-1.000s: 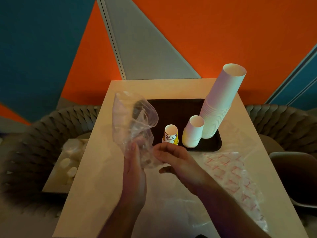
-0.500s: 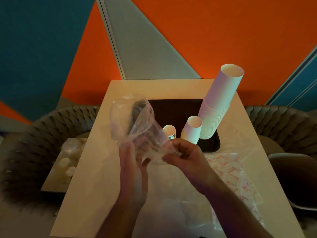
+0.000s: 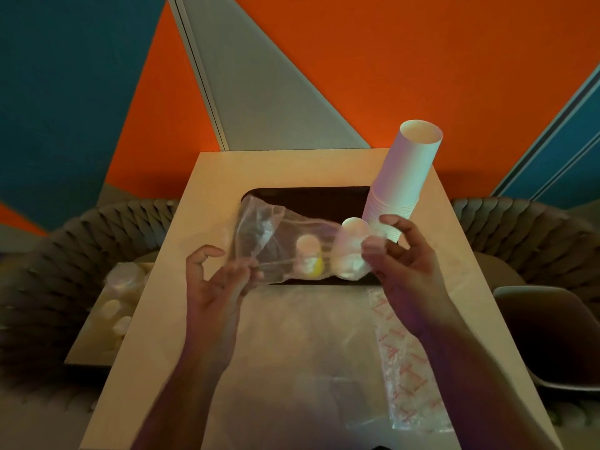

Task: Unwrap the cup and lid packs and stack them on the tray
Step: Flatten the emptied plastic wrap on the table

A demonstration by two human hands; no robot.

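Both hands hold a clear, empty plastic wrapper point(image 3: 276, 241) stretched sideways above the near edge of the black tray point(image 3: 308, 198). My left hand point(image 3: 217, 280) pinches its left end and my right hand point(image 3: 406, 254) pinches its right end. On the tray stand a tall stack of white cups point(image 3: 402, 183) at the right, a shorter white cup stack point(image 3: 349, 251) and a small printed yellow cup point(image 3: 308, 259), the last two seen through the wrapper.
The pale table point(image 3: 181, 287) carries more clear wrappers near me, one with red print point(image 3: 402, 362) at the right. A lower side surface at the left holds packs of lids point(image 3: 120, 287). Grey woven chairs point(image 3: 519, 235) flank the table.
The wrapper was bunched upright in my left hand. My right hand took its other end and pulled right, so it now lies stretched flat between both hands.
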